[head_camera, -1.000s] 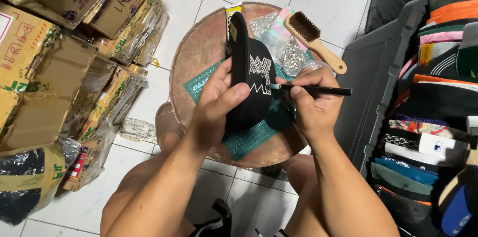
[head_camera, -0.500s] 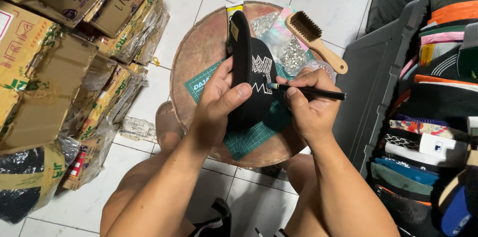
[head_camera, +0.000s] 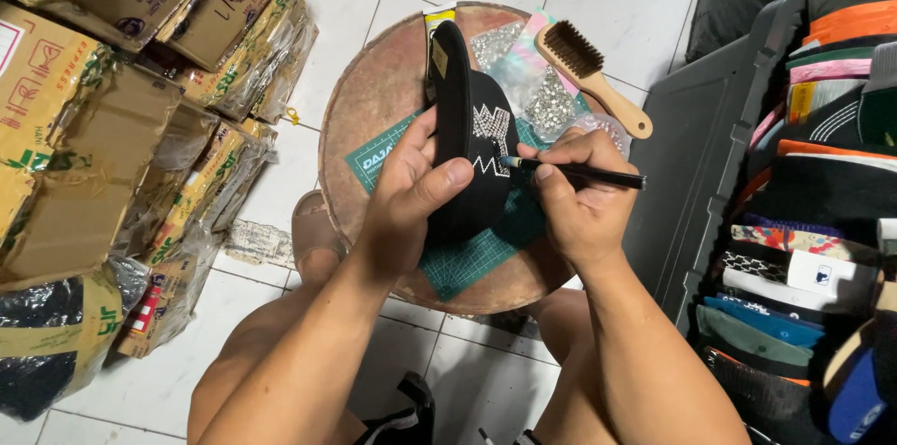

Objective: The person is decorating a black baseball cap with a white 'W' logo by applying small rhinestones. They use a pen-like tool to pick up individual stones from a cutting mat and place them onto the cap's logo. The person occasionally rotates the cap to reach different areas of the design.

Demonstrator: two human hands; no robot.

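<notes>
Left hand [head_camera: 411, 193] grip closed around black cap [head_camera: 472, 165], held over green cutting mat [head_camera: 467, 253] on round desk [head_camera: 374, 99]. Right hand [head_camera: 579, 207] grip pinching black pen [head_camera: 579, 171], tip touching cap's rhinestone pattern. Wooden brush [head_camera: 589, 71] beside.

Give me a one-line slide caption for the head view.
Left hand steadies a black cap on a green cutting mat while the right hand touches a black pen to its sparkly design.

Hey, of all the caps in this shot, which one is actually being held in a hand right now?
The black cap on the round stool, gripped by the left hand. It carries a sparkly stone design, and the right hand points a pen at it. The other caps sit stacked in the bin.
</notes>
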